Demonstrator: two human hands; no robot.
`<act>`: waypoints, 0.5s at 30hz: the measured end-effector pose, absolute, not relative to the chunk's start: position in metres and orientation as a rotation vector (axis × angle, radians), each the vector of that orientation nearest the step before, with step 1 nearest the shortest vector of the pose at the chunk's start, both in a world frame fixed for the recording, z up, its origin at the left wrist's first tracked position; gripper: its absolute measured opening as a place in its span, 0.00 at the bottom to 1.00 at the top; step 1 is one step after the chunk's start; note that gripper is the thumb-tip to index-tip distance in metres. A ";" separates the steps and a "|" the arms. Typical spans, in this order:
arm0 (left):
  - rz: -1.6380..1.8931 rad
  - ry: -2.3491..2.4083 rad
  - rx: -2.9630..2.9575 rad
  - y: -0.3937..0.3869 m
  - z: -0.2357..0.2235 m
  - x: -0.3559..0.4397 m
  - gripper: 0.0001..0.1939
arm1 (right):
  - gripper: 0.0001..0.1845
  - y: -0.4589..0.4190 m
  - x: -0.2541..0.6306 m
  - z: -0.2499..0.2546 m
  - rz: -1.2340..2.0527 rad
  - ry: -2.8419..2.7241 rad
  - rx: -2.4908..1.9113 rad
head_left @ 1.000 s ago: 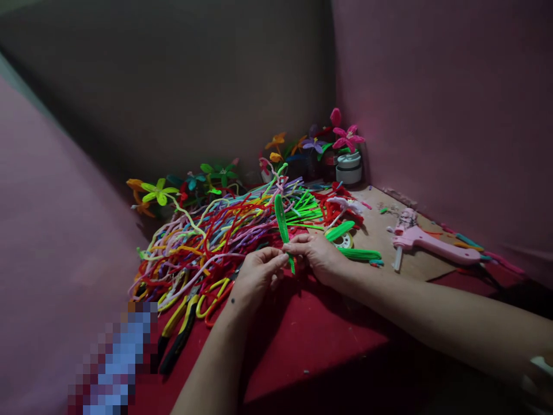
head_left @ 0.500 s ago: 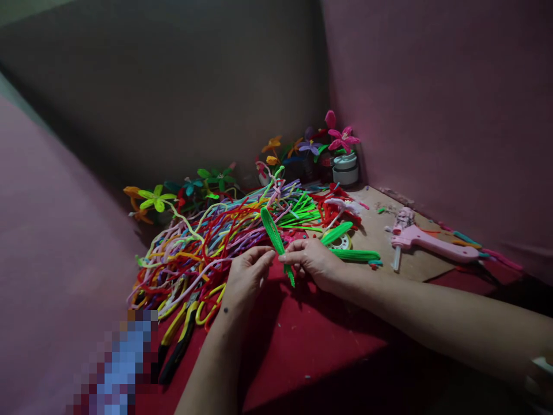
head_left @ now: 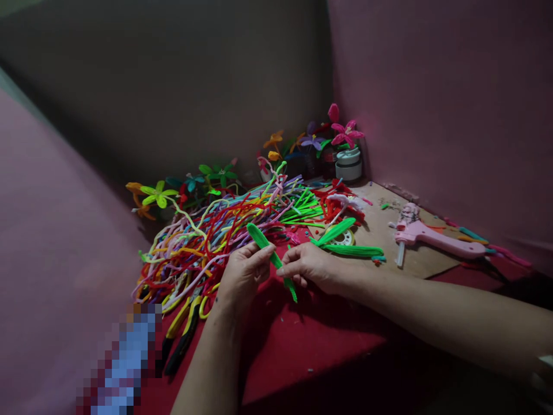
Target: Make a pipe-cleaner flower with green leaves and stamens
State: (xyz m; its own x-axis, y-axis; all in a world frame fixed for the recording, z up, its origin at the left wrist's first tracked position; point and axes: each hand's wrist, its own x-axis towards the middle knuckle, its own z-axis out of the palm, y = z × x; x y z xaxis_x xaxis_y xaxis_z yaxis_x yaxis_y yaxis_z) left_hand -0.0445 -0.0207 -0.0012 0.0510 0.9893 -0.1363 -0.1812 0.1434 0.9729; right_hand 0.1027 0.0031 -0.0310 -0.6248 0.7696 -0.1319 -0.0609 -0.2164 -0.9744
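Note:
A green pipe-cleaner leaf [head_left: 260, 237] slants between my hands over the red table surface. My left hand [head_left: 245, 271] pinches it near the middle between thumb and fingers. Lower down, my right hand [head_left: 309, 266] grips its narrow, twisted end, and a short tail sticks out below the fingertips. Two more green pipe-cleaner leaves [head_left: 352, 250] lie just behind my right hand, beside a roll of tape [head_left: 344, 237] that they partly cover.
Heaped pipe cleaners [head_left: 207, 230] of many colours lie left and behind. Yellow-black pliers [head_left: 184, 337] rest by my left forearm. A pink glue gun [head_left: 440, 239] lies on a brown board [head_left: 384, 199] at right. Pipe-cleaner flowers [head_left: 347, 134] and a white jar [head_left: 348, 166] stand at the back.
My left hand has moved up onto the green leaf and now pinches its middle. The leaf's loop, open before, now looks pressed together. It has shifted slightly left and down.

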 end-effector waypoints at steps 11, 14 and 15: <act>1.017 1.268 1.230 -0.023 0.000 -0.043 0.11 | 0.15 0.000 0.103 -0.025 1.594 -1.689 -0.940; 1.002 1.320 1.266 -0.022 0.000 -0.042 0.12 | 0.14 0.000 0.104 -0.025 1.523 -1.763 -1.007; 1.006 1.323 1.272 -0.021 -0.001 -0.042 0.11 | 0.14 0.000 0.104 -0.024 1.520 -1.781 -1.026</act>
